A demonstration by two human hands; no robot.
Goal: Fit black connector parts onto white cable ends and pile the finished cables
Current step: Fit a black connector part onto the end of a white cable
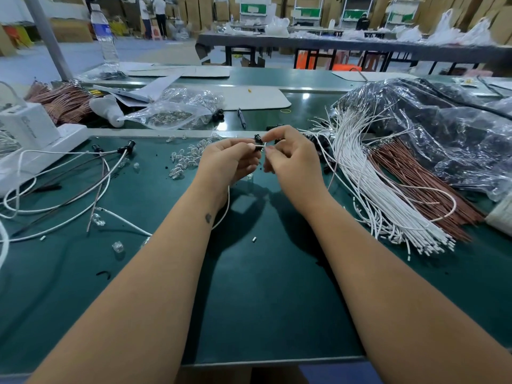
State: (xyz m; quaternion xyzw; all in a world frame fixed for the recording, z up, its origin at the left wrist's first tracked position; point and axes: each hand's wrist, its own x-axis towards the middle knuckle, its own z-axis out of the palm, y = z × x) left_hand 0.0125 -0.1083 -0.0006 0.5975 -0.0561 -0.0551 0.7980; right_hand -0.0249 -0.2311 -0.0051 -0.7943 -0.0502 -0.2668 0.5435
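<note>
My left hand (228, 159) pinches the end of a white cable (227, 206) that hangs down past my wrist. My right hand (291, 156) pinches a small black connector part (258, 139) at the cable's tip, just above the green table (249, 286). Both hands meet at the table's middle. A bundle of loose white cables (368, 184) lies to the right. Finished cables with black connectors (126, 147) lie spread at the left.
Brown wires (415, 184) and black plastic bags (443, 128) sit at the right. Clear small parts (188, 159) are scattered beyond my left hand. A white box (25, 126), a clear bag (177, 109), a pen (241, 117) and a water bottle (104, 34) stand at the back left.
</note>
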